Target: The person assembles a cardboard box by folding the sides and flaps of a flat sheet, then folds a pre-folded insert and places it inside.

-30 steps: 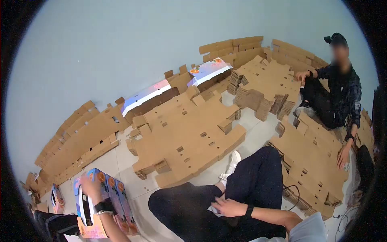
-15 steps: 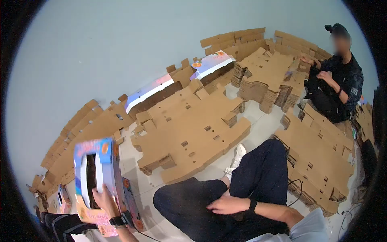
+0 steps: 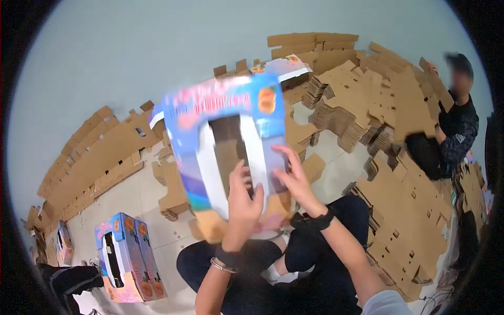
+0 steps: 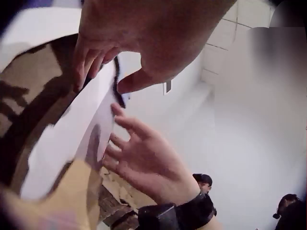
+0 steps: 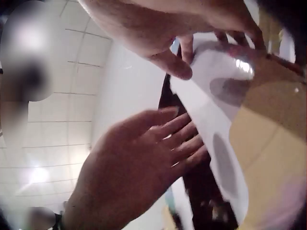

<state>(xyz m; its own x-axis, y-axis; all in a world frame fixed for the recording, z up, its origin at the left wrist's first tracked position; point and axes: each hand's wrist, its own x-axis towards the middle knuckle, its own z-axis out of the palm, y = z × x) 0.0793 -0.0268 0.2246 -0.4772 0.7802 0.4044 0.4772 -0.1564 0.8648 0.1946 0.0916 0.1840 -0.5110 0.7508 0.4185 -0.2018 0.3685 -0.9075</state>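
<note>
A colourful printed fruit box (image 3: 270, 128), blue at the top and orange at the bottom, is held up in front of the body with its long white-edged slot facing me. My left hand (image 3: 245, 205) grips the slot's right edge, fingers inside the slot and thumb outside, as the left wrist view shows. On the panel right of the slot, my right hand (image 3: 298, 181) touches the surface with spread fingers. In the right wrist view the right hand (image 5: 192, 24) lies above the left hand (image 5: 139, 163), its fingertips at the white panel (image 5: 206, 86).
More printed boxes (image 3: 126, 257) stand on the floor at lower left, near a dark-clad leg (image 3: 68, 286). Flattened cardboard stacks (image 3: 404, 215) lie to the right and farther back along the wall. Another person (image 3: 454, 121) sits at right, holding a cardboard sheet (image 3: 412, 107).
My left hand has lifted the box from the floor at lower left and brought it rightward before me. My right hand has left the lap and reached the box. The other person has raised a cardboard sheet.
</note>
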